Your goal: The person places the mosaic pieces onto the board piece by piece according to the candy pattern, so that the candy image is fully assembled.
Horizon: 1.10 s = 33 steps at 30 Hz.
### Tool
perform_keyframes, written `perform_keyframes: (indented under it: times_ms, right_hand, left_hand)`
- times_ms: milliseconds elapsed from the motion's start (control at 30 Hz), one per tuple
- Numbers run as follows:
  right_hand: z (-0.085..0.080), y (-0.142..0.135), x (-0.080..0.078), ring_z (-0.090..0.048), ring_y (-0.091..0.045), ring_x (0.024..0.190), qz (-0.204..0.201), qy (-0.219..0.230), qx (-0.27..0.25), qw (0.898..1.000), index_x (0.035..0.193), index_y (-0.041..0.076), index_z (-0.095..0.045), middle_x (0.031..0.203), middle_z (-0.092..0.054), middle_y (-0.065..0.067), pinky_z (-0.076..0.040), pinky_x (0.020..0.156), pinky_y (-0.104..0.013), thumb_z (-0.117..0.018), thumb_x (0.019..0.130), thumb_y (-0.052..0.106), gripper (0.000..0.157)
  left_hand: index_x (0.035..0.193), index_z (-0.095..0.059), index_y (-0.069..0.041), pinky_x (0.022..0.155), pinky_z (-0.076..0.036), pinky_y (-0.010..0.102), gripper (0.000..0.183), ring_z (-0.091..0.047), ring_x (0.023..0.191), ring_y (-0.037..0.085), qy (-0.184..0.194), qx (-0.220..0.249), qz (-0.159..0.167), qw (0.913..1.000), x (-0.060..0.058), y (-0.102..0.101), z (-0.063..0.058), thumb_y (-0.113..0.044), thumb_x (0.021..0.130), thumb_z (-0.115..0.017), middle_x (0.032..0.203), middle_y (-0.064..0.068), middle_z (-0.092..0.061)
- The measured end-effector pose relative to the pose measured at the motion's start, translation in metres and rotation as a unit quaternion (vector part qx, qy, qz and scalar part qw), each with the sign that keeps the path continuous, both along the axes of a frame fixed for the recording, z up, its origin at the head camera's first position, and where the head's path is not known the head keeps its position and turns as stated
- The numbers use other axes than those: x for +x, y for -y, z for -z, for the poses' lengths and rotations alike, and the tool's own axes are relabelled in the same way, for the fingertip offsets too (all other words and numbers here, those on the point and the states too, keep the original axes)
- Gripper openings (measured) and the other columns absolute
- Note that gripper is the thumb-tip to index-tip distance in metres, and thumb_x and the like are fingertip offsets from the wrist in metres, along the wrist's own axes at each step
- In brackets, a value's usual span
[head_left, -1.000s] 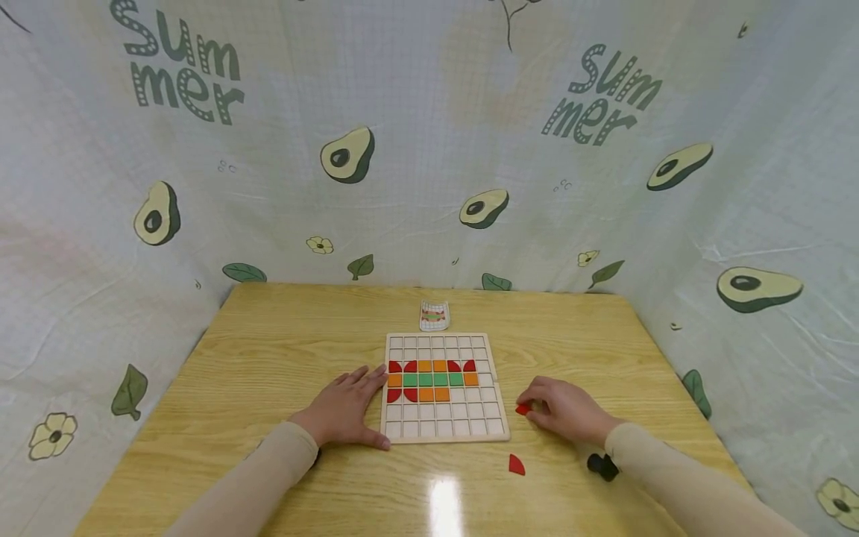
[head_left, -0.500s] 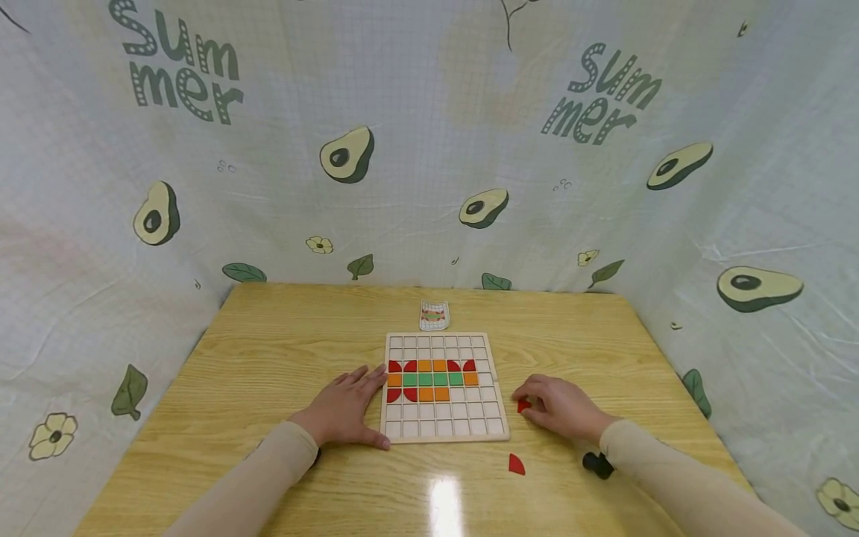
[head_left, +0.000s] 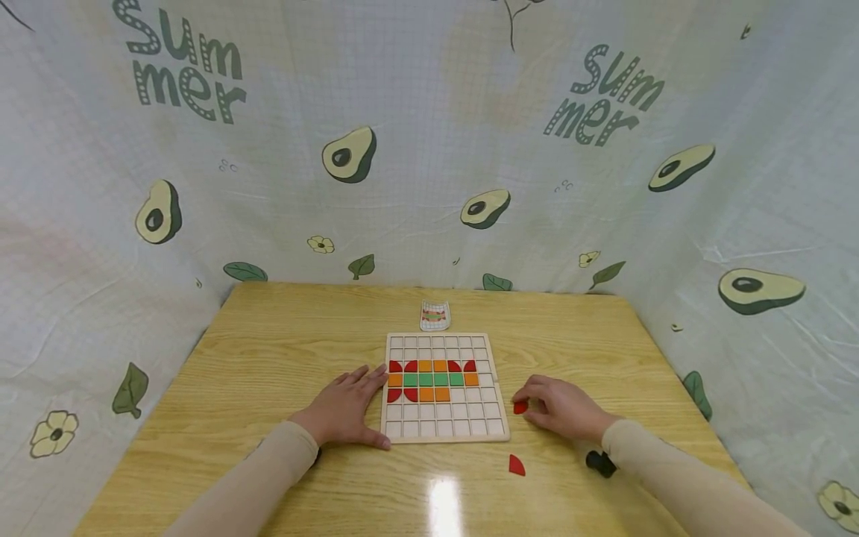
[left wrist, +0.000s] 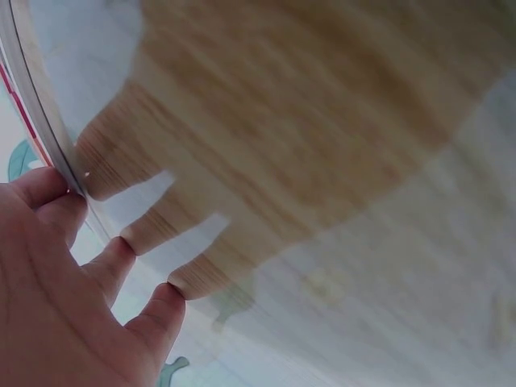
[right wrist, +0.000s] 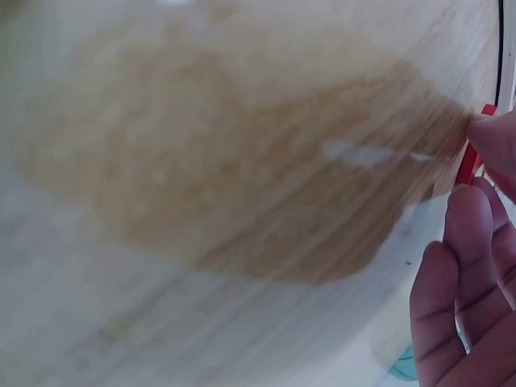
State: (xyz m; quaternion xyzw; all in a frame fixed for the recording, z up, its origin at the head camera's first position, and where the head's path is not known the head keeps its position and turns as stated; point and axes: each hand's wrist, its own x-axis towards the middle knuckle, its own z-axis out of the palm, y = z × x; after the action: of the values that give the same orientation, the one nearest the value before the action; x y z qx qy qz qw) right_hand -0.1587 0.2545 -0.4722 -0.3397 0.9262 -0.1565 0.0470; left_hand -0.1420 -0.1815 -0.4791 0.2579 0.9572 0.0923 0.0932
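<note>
A light wooden grid board [head_left: 463, 427] lies mid-table, with red quarter-circle, orange and green square tiles in three of its rows. The third row holds two red and two orange tiles at its left; cells to their right are bare. My left hand [head_left: 345, 409] rests spread along the board's left edge, its fingertips on the table and edge in the left wrist view. Right of the board, my right hand [head_left: 560, 408] pinches a red quarter-circle tile [head_left: 520, 407] between thumb and fingers, low over the table; the tile's edge [right wrist: 468, 161] shows in the right wrist view.
A loose red quarter-circle tile [head_left: 516, 465] lies near the board's lower right corner. Behind the board is a small card [head_left: 435, 316] printed with a coloured grid pattern. A patterned cloth [head_left: 416, 224] hangs behind and beside the wooden table [head_left: 302, 321].
The red tile in my right hand has turned a little between the fingers, and that hand has shifted slightly left. My left hand and the board stay where they were.
</note>
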Motion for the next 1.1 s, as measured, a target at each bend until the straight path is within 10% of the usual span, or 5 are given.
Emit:
perform_keyframes:
  times_ms: [400, 1100]
  right_hand:
    - [0.000, 0.005, -0.008, -0.049, 0.000, 0.077, -0.062, -0.025, 0.000, 0.998, 0.113, 0.021, -0.074, 0.101, -0.060, 0.012, -0.049, 0.069, -0.026, -0.074, 0.089, 0.013, 0.025]
    - [-0.003, 0.011, -0.018, -0.048, -0.001, 0.070, -0.042, -0.024, -0.007, 0.999, 0.109, 0.024, -0.075, 0.097, -0.059, 0.014, -0.045, 0.060, -0.021, -0.076, 0.090, 0.022, 0.019]
  left_hand:
    - [0.156, -0.034, -0.010, 0.115, -0.024, 0.055, 0.120, -0.023, 0.147, 0.033, 0.005, 0.007, -0.001, 1.0000, 0.001, -0.001, -0.002, -0.084, 0.067, -0.066, 0.163, 0.002, -0.026]
    - [0.155, -0.035, -0.008, 0.114, -0.024, 0.057, 0.118, -0.024, 0.147, 0.036, 0.008, 0.021, 0.002, 0.9997, 0.002, -0.002, -0.008, -0.080, 0.069, -0.068, 0.162, 0.005, -0.027]
